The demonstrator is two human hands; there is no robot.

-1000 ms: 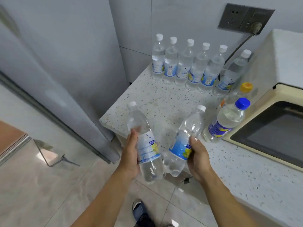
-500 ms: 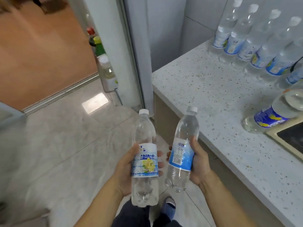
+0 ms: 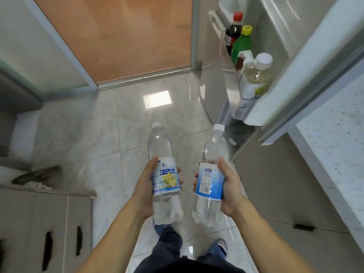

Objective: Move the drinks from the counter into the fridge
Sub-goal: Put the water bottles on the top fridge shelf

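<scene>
My left hand (image 3: 144,191) grips a clear water bottle (image 3: 164,154) with a white cap and a blue-and-yellow label, held upright over the floor. In my right hand (image 3: 230,189) is a second clear bottle (image 3: 213,152) with a blue label, also upright. The open fridge door (image 3: 295,79) stands at the upper right. Its door shelf (image 3: 226,81) carries a dark cola bottle (image 3: 233,28), a green bottle (image 3: 241,44) and a pale yellow drink (image 3: 256,75). The fridge interior is out of view.
The speckled counter (image 3: 334,138) edge runs down the right side, with cabinet fronts (image 3: 275,184) below it. A cardboard box (image 3: 39,229) sits at the lower left. A wooden floor (image 3: 118,36) lies past a door threshold. My feet (image 3: 220,247) stand on glossy tiles.
I have turned left, away from the counter; the row of bottles has left the view. The open fridge door with its drinks has come closer. Both bottles stay in my hands.
</scene>
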